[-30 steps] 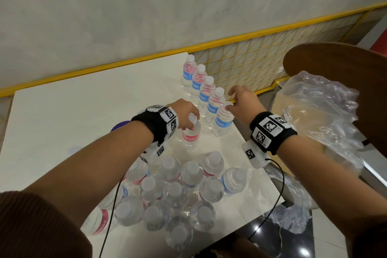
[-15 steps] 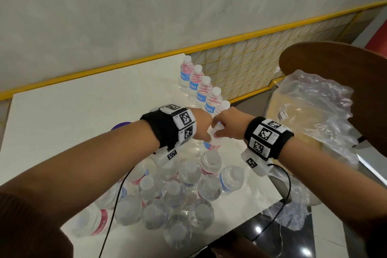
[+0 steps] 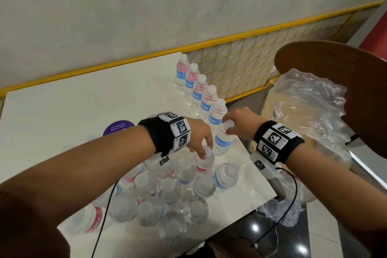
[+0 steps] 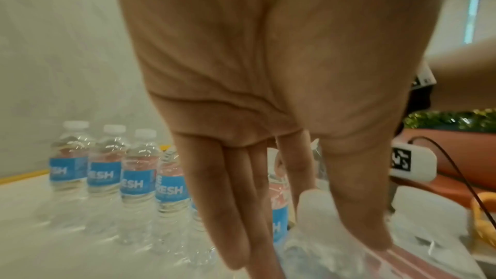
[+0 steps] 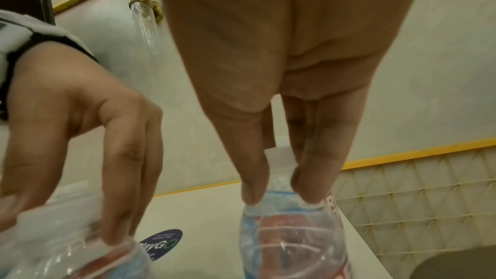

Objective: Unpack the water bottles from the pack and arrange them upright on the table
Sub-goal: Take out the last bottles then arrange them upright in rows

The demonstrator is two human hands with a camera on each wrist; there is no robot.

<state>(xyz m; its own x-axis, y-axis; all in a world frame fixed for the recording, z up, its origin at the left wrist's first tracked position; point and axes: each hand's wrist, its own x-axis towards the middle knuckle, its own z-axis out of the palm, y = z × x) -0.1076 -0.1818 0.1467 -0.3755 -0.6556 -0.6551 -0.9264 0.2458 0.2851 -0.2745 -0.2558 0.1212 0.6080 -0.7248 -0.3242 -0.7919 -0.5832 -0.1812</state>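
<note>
While your right hand (image 3: pixel 240 124) pinches the cap of a sixth bottle (image 3: pixel 223 140) at the near end of the row (image 3: pixel 198 88), your left hand (image 3: pixel 199 138) grips another in the cluster (image 3: pixel 167 195); roughly a dozen remain unsorted on the table (image 3: pixel 62 115).

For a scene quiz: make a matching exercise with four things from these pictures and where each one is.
Things:
1. right hand
2. left hand
3. purple sticker
4. empty plastic wrap

Places:
A. beside the table, by the wooden chair
B. flat on the tabletop
C. on the cap of the bottle at the row's near end
D. on a bottle in the cluster

Pairs: 1-C, 2-D, 3-B, 4-A
</note>
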